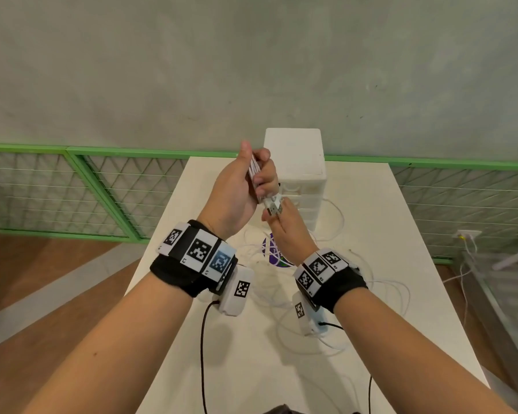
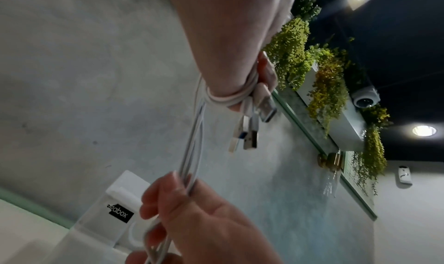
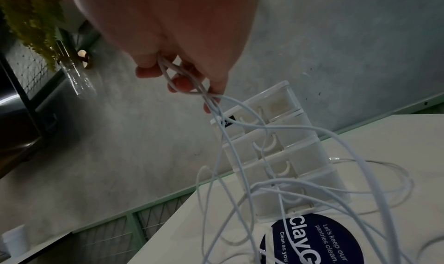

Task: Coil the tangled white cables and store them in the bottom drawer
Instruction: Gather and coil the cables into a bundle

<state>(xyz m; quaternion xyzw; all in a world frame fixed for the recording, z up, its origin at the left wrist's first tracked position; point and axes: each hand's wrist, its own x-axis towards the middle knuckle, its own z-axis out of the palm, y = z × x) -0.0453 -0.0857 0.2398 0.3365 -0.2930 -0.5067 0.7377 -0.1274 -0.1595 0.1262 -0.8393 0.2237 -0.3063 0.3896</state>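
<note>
Several white cables [image 1: 255, 170] are gathered into a bundle that my left hand [image 1: 253, 171] grips, raised above the table. In the left wrist view the cables [image 2: 228, 99] loop round my left hand [image 2: 230, 49], and three USB plugs [image 2: 250, 137] hang from it. My right hand [image 1: 277, 215] pinches the strands just below the USB plugs [image 1: 274, 209]. From my right hand [image 3: 182, 82] the loose cables [image 3: 240, 154] fall in tangled loops onto the table. Behind the hands stands the white drawer unit [image 1: 296, 162], its bottom drawer [image 3: 300, 198] closed.
The white table [image 1: 401, 264] carries loose cable loops [image 1: 395, 294] and a round dark blue sticker [image 3: 312, 239] in front of the drawer unit. A green mesh fence [image 1: 87, 189] runs behind the table. A wall socket [image 1: 468, 234] is at the right.
</note>
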